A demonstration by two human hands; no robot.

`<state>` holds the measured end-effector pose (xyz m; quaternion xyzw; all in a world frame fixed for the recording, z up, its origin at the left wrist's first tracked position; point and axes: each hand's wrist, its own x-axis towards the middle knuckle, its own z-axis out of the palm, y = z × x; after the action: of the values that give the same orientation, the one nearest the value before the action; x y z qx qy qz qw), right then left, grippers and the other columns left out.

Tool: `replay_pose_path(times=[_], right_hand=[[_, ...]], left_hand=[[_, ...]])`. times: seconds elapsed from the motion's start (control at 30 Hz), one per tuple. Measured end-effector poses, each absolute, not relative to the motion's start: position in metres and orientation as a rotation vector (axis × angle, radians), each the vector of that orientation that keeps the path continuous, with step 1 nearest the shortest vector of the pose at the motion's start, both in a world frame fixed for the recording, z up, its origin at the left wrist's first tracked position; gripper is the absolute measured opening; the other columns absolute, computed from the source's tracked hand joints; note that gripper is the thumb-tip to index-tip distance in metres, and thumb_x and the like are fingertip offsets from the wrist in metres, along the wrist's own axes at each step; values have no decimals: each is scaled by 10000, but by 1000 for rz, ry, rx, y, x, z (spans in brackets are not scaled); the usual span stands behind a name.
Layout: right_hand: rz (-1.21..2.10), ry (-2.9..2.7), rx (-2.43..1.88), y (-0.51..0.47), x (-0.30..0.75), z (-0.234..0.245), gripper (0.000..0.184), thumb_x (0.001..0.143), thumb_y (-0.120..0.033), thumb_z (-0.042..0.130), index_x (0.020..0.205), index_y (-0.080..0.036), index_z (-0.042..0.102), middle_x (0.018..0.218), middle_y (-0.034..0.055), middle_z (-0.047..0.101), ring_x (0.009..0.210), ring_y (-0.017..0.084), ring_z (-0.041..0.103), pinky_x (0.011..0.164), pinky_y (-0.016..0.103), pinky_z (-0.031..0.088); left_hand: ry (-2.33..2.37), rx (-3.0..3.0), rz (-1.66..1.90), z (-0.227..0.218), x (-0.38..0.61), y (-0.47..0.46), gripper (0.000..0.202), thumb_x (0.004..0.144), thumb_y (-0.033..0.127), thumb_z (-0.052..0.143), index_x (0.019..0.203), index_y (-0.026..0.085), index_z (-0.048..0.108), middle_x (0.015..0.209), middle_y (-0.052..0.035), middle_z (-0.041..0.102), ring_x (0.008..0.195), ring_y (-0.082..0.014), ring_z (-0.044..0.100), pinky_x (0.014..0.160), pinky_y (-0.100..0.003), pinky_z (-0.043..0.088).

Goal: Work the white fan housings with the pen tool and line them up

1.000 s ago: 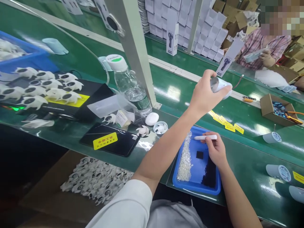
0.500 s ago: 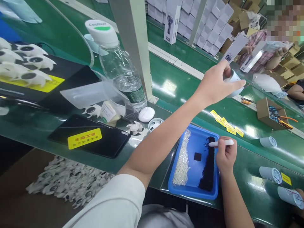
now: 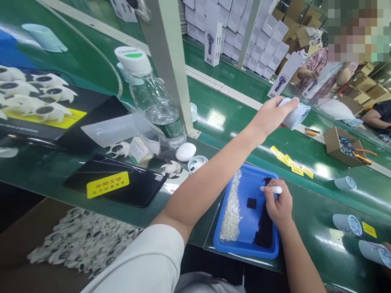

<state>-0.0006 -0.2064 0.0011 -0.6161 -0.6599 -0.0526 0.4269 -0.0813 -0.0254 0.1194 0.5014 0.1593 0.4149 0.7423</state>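
Out over the green belt, my left hand (image 3: pixel 276 114) is closed around a pale blue plastic cylinder (image 3: pixel 295 117), held tilted. My right hand (image 3: pixel 281 207) pinches a white pen-shaped tool (image 3: pixel 276 189), its tip over the far right of a blue tray (image 3: pixel 249 234). A band of small black pieces (image 3: pixel 264 230) lies along the tray's right side, partly behind my right hand. Small clear pieces (image 3: pixel 231 215) run down the left side. Between the two bands is a black square (image 3: pixel 251 203).
Several pale blue cylinders (image 3: pixel 347 224) lie at the right. A water bottle (image 3: pixel 161 110) stands by a metal post (image 3: pixel 174 61). A phone-like black slab (image 3: pixel 119 183), white fan parts (image 3: pixel 85 240), yellow labels (image 3: pixel 291 162) and a carton (image 3: pixel 343 148) are around. A co-worker (image 3: pixel 320 69) handles boxes opposite.
My left hand has drawn slightly back to the left, and the cylinder's angle has changed. My right hand has shifted left, further over the tray with the pen-shaped tool. The view has tilted slightly.
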Motion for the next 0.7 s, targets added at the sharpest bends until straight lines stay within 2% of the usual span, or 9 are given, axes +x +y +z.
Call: replay_pose_path(times=[0.17,0.4,0.6,0.7], right_hand=[[-116,-1740,-1486,-205,-2,2,122,942,-277,507,827,-234,513,728,12,620,632,159,604,571,283,480],[43,-1548,-1493,-206,4,4,131,947,-303,509,841,-232,535,720,8,632,634,154,616,579,270,504],[249,-1777,-1393,-216,-2,10,78,907,-257,567,839,-223,583,706,3,654,612,139,627,578,253,521],[69,-1508,-1337,-214,0,9,72,917,-281,566,891,-222,599,794,36,685,710,172,683,654,307,574]], left_hand=[[400,1125,849,114,-76,-26,157,884,305,552,828,158,559,876,-54,599,958,-200,599,894,-389,492],[446,1055,838,106,-68,-24,127,853,250,582,768,158,564,775,-22,577,759,-125,562,800,-308,481],[447,1032,728,96,-60,-26,134,863,184,569,739,140,598,711,-9,589,646,-95,532,701,-260,477],[573,1094,686,90,-55,-29,173,878,169,549,712,136,585,661,8,571,605,-89,519,649,-244,475]])
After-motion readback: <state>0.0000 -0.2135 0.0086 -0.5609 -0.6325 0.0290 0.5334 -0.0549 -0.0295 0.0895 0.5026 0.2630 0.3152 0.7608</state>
